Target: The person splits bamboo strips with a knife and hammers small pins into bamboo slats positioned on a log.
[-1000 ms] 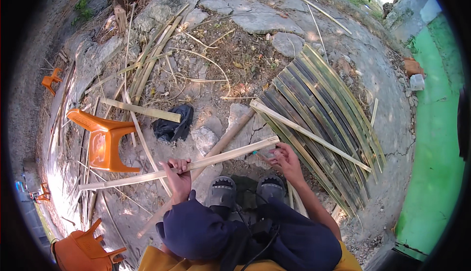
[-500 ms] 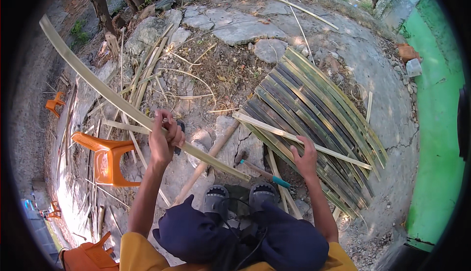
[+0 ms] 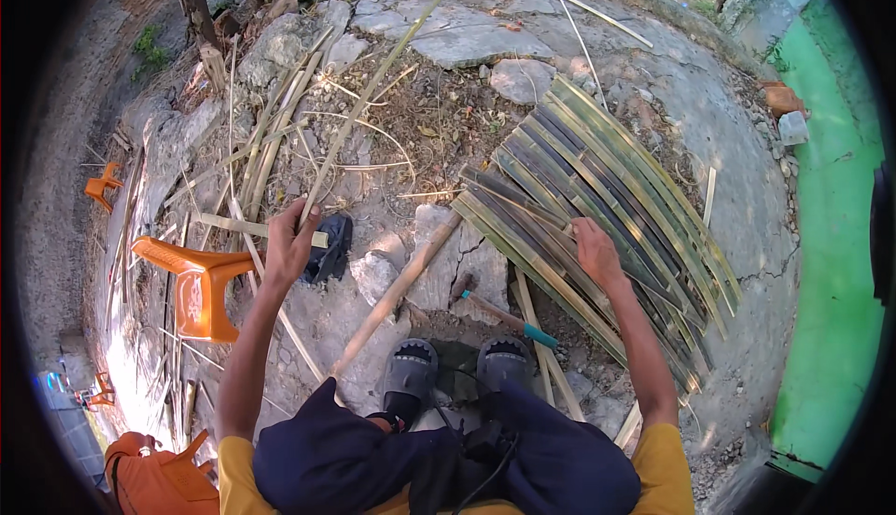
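My left hand is closed on the lower end of a long, thin bamboo strip, which rises away toward the far edge. A shorter pale strip crosses behind or under that hand; I cannot tell if it is gripped. At the right, my right hand pinches a dark bamboo slat lying at a slant over a row of green and dark bamboo slats. The slats lie side by side on the ground. A hammer with a teal grip rests between my feet and the row.
A wooden pole lies slanted before my feet, beside pale stones. Next to my left hand is a black object. An orange plastic chair stands at left; loose strips lie beyond it. A green wall borders the right.
The long strip in my left hand has swung from pointing far left to pointing far ahead. The pale strip across the row no longer shows; a dark slat lies there in my right hand.
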Demonstrator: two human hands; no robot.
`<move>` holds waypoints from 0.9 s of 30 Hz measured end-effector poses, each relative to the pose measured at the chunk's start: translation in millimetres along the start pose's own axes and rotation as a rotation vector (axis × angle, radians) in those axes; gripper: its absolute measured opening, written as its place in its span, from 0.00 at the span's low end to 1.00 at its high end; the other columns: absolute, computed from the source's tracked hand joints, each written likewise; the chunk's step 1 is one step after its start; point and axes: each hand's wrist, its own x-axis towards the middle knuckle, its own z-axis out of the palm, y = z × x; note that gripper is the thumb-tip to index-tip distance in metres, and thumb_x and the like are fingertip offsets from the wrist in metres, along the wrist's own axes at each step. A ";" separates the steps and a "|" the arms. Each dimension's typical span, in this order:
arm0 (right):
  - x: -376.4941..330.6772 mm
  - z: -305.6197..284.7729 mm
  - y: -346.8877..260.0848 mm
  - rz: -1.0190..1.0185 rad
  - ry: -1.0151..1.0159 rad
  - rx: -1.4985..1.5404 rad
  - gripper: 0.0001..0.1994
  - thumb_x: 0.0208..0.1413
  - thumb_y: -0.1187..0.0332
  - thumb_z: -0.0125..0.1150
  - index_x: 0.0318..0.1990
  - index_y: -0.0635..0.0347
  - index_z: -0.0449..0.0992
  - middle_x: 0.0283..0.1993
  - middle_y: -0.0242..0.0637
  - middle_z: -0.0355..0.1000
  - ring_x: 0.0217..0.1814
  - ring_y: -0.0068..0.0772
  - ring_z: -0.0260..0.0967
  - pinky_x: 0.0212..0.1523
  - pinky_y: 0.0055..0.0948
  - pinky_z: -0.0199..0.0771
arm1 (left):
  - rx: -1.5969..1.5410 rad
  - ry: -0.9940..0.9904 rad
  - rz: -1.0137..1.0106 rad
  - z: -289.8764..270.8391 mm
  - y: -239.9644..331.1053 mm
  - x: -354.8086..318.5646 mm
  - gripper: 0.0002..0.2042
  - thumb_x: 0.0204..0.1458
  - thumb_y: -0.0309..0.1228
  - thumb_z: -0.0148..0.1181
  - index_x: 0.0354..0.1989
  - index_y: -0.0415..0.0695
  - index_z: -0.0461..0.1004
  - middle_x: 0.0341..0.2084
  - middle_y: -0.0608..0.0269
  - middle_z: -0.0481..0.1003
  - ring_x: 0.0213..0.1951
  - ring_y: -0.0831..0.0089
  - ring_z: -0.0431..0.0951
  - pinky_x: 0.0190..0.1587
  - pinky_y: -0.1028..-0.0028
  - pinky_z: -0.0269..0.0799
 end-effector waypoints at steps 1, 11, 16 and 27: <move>-3.9 -3.5 -4.5 0.001 -0.005 -0.006 0.07 0.67 0.70 0.49 0.47 0.60 0.72 0.42 0.50 0.72 0.43 0.60 0.72 0.42 0.51 0.72 | 0.022 -0.005 -0.015 8.9 -12.3 2.2 0.16 0.67 0.38 0.55 0.36 0.34 0.72 0.17 0.59 0.60 0.24 0.73 0.60 0.28 0.66 0.59; -105.6 64.3 -56.3 0.293 -0.081 0.046 0.10 0.71 0.66 0.45 0.48 0.60 0.72 0.42 0.53 0.73 0.44 0.64 0.71 0.43 0.55 0.70 | 0.088 -0.031 -0.006 125.9 -135.5 33.9 0.17 0.62 0.39 0.59 0.33 0.33 0.72 0.27 0.33 0.75 0.34 0.33 0.76 0.36 0.47 0.69; -110.8 91.5 -60.5 0.377 -0.150 -0.088 0.09 0.68 0.68 0.51 0.48 0.58 0.75 0.42 0.50 0.72 0.44 0.59 0.72 0.43 0.52 0.72 | 0.200 -0.084 -0.032 159.4 -172.5 36.5 0.16 0.60 0.38 0.61 0.39 0.35 0.71 0.32 0.35 0.77 0.40 0.36 0.77 0.42 0.45 0.71; -98.9 84.1 -74.5 0.370 0.077 -0.246 0.09 0.61 0.71 0.60 0.47 0.59 0.79 0.44 0.40 0.74 0.50 0.48 0.71 0.53 0.46 0.67 | 0.180 0.117 0.210 181.5 -139.4 33.4 0.17 0.51 0.29 0.67 0.49 0.43 0.71 0.43 0.53 0.74 0.45 0.52 0.75 0.46 0.54 0.71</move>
